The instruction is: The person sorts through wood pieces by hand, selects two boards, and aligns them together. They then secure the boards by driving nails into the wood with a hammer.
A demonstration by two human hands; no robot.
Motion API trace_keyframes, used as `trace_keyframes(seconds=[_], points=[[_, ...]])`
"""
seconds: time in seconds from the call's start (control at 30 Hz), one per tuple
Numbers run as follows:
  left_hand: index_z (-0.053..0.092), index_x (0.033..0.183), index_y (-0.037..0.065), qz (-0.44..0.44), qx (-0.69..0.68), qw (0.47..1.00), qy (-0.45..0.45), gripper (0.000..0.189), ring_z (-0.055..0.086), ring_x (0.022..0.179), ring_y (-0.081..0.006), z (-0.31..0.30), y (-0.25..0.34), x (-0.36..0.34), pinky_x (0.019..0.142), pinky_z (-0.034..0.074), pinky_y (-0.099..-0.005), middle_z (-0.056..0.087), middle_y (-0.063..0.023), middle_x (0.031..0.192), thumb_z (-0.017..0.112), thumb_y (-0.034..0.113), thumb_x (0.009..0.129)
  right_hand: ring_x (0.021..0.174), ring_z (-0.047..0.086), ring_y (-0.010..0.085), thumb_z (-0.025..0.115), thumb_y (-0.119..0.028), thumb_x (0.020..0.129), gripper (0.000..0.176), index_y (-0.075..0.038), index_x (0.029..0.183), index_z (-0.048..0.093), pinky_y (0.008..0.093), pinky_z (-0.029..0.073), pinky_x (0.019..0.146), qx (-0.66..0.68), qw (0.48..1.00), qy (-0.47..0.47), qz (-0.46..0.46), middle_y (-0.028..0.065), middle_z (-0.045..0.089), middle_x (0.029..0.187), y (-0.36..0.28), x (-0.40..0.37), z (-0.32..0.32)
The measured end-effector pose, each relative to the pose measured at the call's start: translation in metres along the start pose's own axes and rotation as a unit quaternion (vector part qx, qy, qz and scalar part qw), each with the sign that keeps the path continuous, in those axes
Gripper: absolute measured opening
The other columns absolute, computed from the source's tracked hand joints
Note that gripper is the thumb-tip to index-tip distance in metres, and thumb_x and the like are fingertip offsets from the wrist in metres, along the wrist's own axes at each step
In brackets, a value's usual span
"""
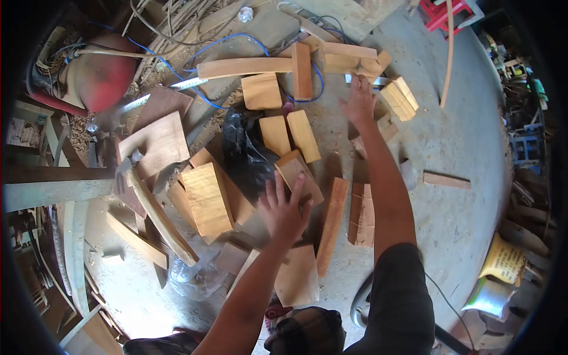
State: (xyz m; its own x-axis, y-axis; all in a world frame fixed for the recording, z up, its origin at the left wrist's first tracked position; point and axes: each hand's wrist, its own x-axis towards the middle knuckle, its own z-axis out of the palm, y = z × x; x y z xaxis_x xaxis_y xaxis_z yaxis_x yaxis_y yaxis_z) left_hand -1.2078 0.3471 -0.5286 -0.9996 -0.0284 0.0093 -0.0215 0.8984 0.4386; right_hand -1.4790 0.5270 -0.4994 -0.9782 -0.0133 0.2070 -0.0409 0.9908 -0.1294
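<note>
My left hand has its fingers spread over a small brown wood block, beside a black plastic bag. It grips nothing that I can see. Farther off, my right hand reaches toward the joined pale wood pieces at the top; its fingertips are close to their lower edge, and whether they touch is unclear. A reddish wood bar stands across a long curved strip. Yellowish blocks lie between my hands, and another pair lies right of my right hand.
A large block and a hammer are on the left. A blue cord loops across the floor. Wood strips lie near me. A red stool is at the top right, a yellow sack at the right.
</note>
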Motion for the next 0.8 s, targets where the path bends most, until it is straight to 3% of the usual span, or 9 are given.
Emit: trace_keyframes(seconds=[0.07, 0.17, 0.27, 0.4, 0.43, 0.6, 0.7, 0.73, 0.8], points=[[0.036, 0.144, 0.03, -0.008, 0.0, 1.0, -0.001, 0.067, 0.032, 0.13, -0.0467, 0.001, -0.001, 0.001, 0.104, 0.021, -0.0614, 0.023, -0.0227, 0.15, 0.058, 0.047, 0.083, 0.13, 0.037, 0.0298, 0.074, -0.023, 0.072, 0.084, -0.015, 0.143, 0.03, 0.0561, 0.035, 0.101, -0.08, 0.994, -0.065, 0.035, 0.011, 0.038, 0.138, 0.001, 0.035, 0.003], [0.037, 0.143, 0.031, -0.012, -0.01, 1.0, -0.025, 0.066, 0.033, 0.13, -0.0453, -0.001, -0.001, 0.001, 0.103, 0.022, -0.06, 0.024, -0.0227, 0.15, 0.058, 0.047, 0.084, 0.135, 0.032, 0.0262, 0.074, -0.021, 0.071, 0.099, -0.02, 0.151, 0.015, 0.0546, 0.034, 0.101, -0.14, 0.988, -0.059, 0.028, 0.0064, 0.03, 0.148, 0.008, 0.08, 0.018], [0.037, 0.143, 0.032, -0.011, -0.009, 0.999, -0.029, 0.066, 0.034, 0.129, -0.0445, -0.002, -0.001, 0.002, 0.102, 0.023, -0.0593, 0.025, -0.0232, 0.149, 0.06, 0.048, 0.083, 0.141, 0.024, 0.0254, 0.069, -0.013, 0.073, 0.097, -0.022, 0.151, 0.012, 0.0552, 0.03, 0.105, -0.146, 0.989, 0.005, -0.007, 0.006, 0.022, 0.154, 0.011, 0.106, 0.026], [0.027, 0.147, 0.038, -0.027, 0.018, 0.998, -0.06, 0.066, 0.033, 0.133, -0.0419, -0.007, 0.0, 0.004, 0.102, 0.025, -0.0571, 0.021, -0.0211, 0.153, 0.053, 0.053, 0.087, 0.146, 0.014, 0.027, 0.058, -0.007, 0.079, 0.089, -0.026, 0.152, 0.01, 0.0595, 0.022, 0.108, -0.142, 0.987, -0.072, -0.01, 0.0045, 0.016, 0.158, 0.014, 0.13, 0.036], [0.027, 0.147, 0.038, -0.022, 0.021, 0.998, -0.06, 0.066, 0.034, 0.133, -0.0414, -0.008, 0.0, 0.004, 0.102, 0.025, -0.0568, 0.021, -0.021, 0.153, 0.053, 0.053, 0.087, 0.14, 0.025, 0.0261, 0.06, -0.009, 0.078, 0.088, -0.029, 0.151, 0.015, 0.0579, 0.027, 0.105, -0.182, 0.983, -0.03, -0.024, 0.0027, 0.03, 0.151, 0.014, 0.127, 0.041], [0.038, 0.142, 0.033, -0.016, -0.004, 0.999, -0.038, 0.067, 0.036, 0.128, -0.0424, -0.006, 0.002, 0.004, 0.103, 0.023, -0.0573, 0.028, -0.0231, 0.147, 0.061, 0.051, 0.082, 0.12, 0.041, 0.024, 0.069, -0.018, 0.075, 0.071, -0.026, 0.138, 0.037, 0.0533, 0.033, 0.091, -0.253, 0.965, 0.007, -0.072, 0.0, 0.047, 0.122, 0.025, 0.111, 0.032], [0.037, 0.143, 0.034, -0.018, 0.001, 0.999, -0.035, 0.068, 0.035, 0.129, -0.0418, -0.006, 0.001, 0.005, 0.103, 0.023, -0.0572, 0.028, -0.0229, 0.147, 0.061, 0.051, 0.081, 0.123, 0.037, 0.0252, 0.085, -0.019, 0.053, 0.091, -0.025, 0.132, 0.04, 0.0529, 0.033, 0.09, -0.083, 0.99, 0.108, -0.04, 0.0003, 0.045, 0.125, 0.019, 0.069, 0.003], [0.036, 0.143, 0.034, -0.018, 0.002, 0.999, -0.033, 0.069, 0.035, 0.129, -0.0415, -0.007, 0.001, 0.005, 0.104, 0.022, -0.0572, 0.028, -0.0226, 0.147, 0.061, 0.051, 0.081, 0.123, 0.037, 0.0252, 0.085, -0.019, 0.053, 0.091, -0.025, 0.132, 0.04, 0.0529, 0.033, 0.09, -0.088, 0.99, 0.105, -0.04, 0.0003, 0.045, 0.125, 0.013, 0.057, -0.008], [0.035, 0.143, 0.034, -0.015, -0.006, 0.999, -0.039, 0.069, 0.034, 0.13, -0.0411, -0.007, 0.0, 0.004, 0.104, 0.022, -0.0573, 0.028, -0.0223, 0.147, 0.061, 0.051, 0.082, 0.123, 0.039, 0.0259, 0.086, -0.014, 0.054, 0.09, -0.019, 0.132, 0.041, 0.0519, 0.034, 0.094, 0.084, 0.982, 0.163, 0.052, 0.0039, 0.047, 0.126, -0.007, 0.027, -0.042]])
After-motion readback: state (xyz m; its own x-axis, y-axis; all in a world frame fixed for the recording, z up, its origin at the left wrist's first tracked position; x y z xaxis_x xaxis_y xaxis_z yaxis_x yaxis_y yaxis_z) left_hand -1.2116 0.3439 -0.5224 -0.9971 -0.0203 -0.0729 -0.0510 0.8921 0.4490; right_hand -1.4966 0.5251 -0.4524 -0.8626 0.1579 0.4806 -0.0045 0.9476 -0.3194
